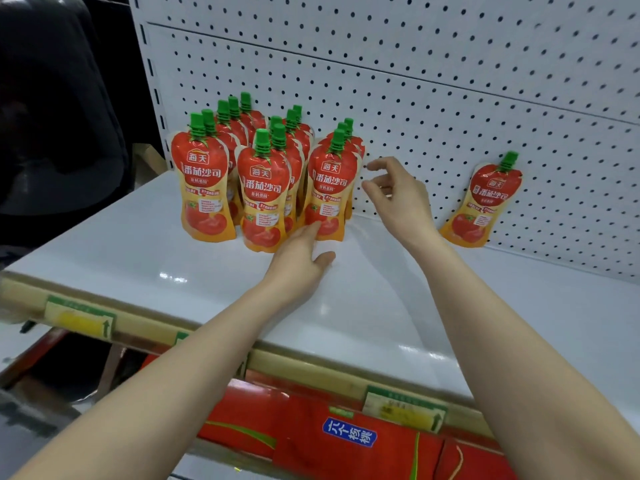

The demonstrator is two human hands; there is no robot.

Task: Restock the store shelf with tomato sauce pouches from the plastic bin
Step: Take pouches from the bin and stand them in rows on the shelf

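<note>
White steel store shelf (138,244), pegboard-backed: red green-capped tomato sauce pouches (207,188) kept in upright rows for facing. Right-row front pouch (327,192) apparently steadied by left hand (304,252), grip flat, holding nothing; right hand (394,194) grip loosely curled, empty.

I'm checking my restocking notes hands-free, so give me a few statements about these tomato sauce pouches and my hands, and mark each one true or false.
1. The grouped pouches stand in three rows towards the left end of the shelf. True.
2. The lone pouch lies flat on the shelf. False: it stands leaning against the pegboard.
3. The right hand grips a pouch. False: it holds nothing, with its fingers loosely curled beside the rightmost row.
4. The left hand touches the front pouch of the rightmost row near its base. True.
</note>
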